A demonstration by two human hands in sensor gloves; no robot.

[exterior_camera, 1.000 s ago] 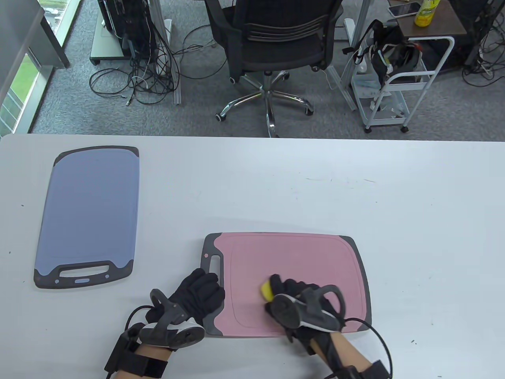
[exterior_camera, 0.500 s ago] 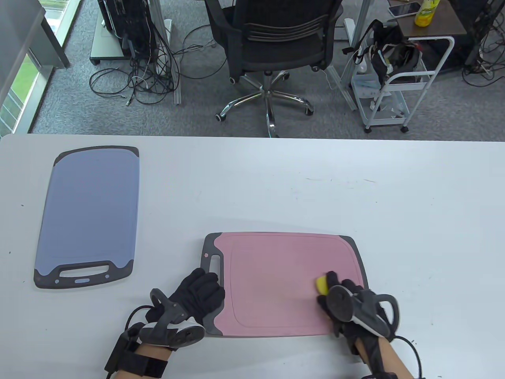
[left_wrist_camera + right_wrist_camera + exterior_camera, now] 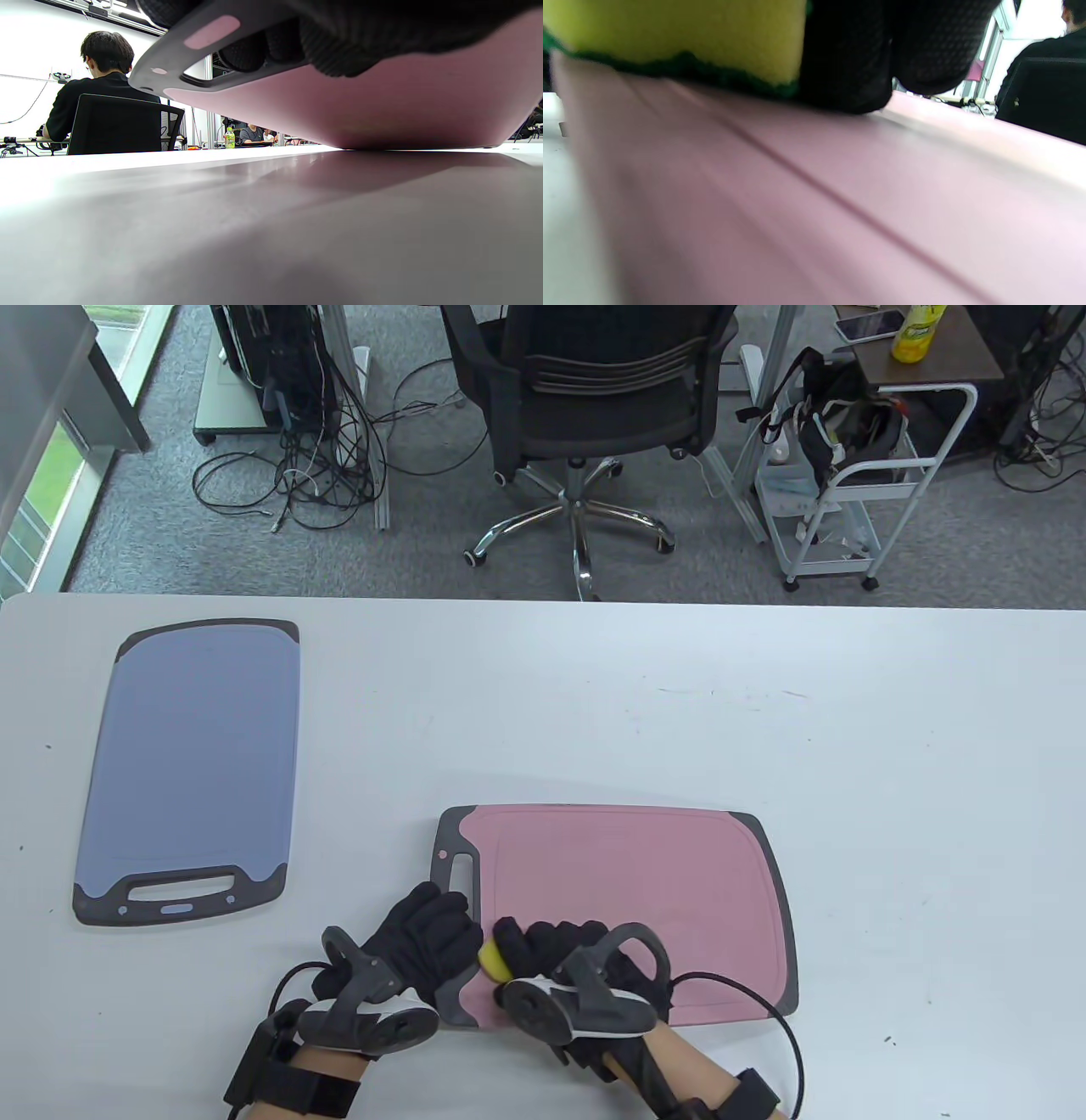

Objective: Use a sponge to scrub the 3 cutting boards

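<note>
A pink cutting board point(image 3: 628, 882) with grey ends lies at the table's front centre. My right hand point(image 3: 551, 950) grips a yellow sponge point(image 3: 490, 959) and presses it on the board's near left corner. In the right wrist view the sponge point(image 3: 683, 29) shows its green pad down on the pink board point(image 3: 797, 212). My left hand point(image 3: 424, 933) holds the board's grey handle end. In the left wrist view its fingers point(image 3: 254, 51) curl over the board point(image 3: 403, 106) at the handle slot. A blue cutting board point(image 3: 195, 755) lies apart at the left. No other board is in view.
The white table point(image 3: 764, 712) stretches bare to the right and behind the pink board. Beyond its far edge stand an office chair point(image 3: 585, 407), a white trolley point(image 3: 857, 475) and floor cables point(image 3: 297, 475). A person point(image 3: 102, 80) sits in the distance.
My right hand swept the sponge across the pink board: from the middle to the right side, then back to the near left corner. The left hand and both boards stayed put.
</note>
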